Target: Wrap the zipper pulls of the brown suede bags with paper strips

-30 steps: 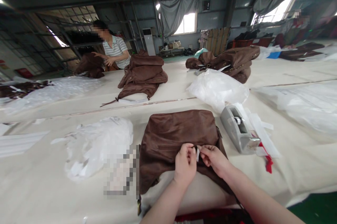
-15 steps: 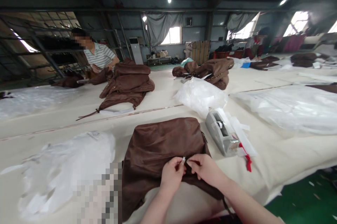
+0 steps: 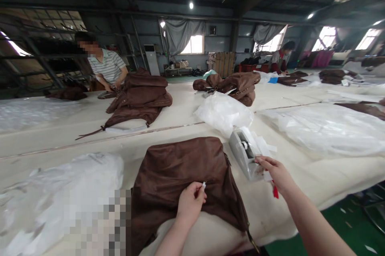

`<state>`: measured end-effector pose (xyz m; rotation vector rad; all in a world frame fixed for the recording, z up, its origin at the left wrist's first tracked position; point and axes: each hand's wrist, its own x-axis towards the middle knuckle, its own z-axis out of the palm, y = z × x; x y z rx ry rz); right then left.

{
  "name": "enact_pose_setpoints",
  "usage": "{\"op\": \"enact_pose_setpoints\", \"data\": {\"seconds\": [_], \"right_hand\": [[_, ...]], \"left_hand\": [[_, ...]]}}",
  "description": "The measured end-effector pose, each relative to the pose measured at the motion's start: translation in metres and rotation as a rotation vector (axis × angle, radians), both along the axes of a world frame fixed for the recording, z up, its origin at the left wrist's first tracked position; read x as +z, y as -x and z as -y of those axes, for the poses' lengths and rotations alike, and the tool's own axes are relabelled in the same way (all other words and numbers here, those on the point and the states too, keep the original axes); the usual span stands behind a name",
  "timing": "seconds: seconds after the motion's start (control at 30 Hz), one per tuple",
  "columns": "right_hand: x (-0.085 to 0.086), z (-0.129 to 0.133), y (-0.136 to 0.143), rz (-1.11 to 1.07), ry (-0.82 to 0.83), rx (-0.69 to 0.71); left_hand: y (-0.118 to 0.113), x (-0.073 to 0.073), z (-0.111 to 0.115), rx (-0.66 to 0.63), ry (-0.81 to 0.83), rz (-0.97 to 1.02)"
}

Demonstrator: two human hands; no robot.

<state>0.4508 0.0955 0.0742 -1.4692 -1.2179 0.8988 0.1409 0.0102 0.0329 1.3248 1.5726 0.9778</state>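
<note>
A brown leather bag (image 3: pixel 180 163) lies flat on the cream-covered table in front of me. My left hand (image 3: pixel 192 200) pinches a small white piece (image 3: pixel 203 185) over the bag's lower middle, beside its zipper. To the right, my right hand (image 3: pixel 272 169) has its fingers together at the front end of a grey tape dispenser (image 3: pixel 243 151). Whatever those fingertips hold is too small to make out. A red ribbon (image 3: pixel 275 190) hangs just below that hand.
Clear plastic bags lie at the left (image 3: pixel 75 192), behind the dispenser (image 3: pixel 224 113) and at the right (image 3: pixel 325 127). Brown bags are piled across the table (image 3: pixel 144 95). One person (image 3: pixel 106 65) works at the back left, another (image 3: pixel 278 61) farther right.
My right hand has left the bag's zipper area and moved right and up to the tape dispenser. My left hand still holds the white piece. The view has shifted slightly.
</note>
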Motion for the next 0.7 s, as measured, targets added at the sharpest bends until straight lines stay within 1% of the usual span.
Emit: {"op": "enact_pose_setpoints", "data": {"seconds": [0.03,0.1,0.2,0.27,0.33,0.43,0.5,0.57,0.7], "right_hand": [[0.0,0.004,0.001,-0.05,-0.031,0.004],[0.004,0.014,0.002,-0.072,-0.093,0.01],[0.01,0.031,-0.003,0.05,-0.202,-0.018],[0.007,0.041,-0.008,0.163,-0.233,-0.064],[-0.002,0.047,-0.012,0.21,-0.145,-0.085],[-0.019,0.05,-0.014,0.097,0.069,-0.027],[-0.025,0.049,-0.015,0.041,0.131,0.013],[-0.026,0.046,-0.016,0.093,0.146,0.018],[-0.019,0.042,-0.025,0.368,0.172,-0.022]], "left_hand": [[0.0,0.0,0.0,-0.001,0.003,0.0],[0.0,0.001,0.0,-0.004,0.004,-0.001],[0.0,0.001,0.001,-0.013,-0.001,0.002],[0.0,0.002,0.001,-0.016,-0.005,0.007],[0.0,0.002,0.001,-0.018,-0.012,0.006],[0.0,0.002,0.002,-0.021,-0.025,-0.002],[-0.001,0.003,0.002,-0.017,-0.028,0.001],[-0.001,0.004,0.003,-0.014,-0.032,0.005],[-0.003,0.004,0.003,-0.006,-0.045,-0.009]]}}
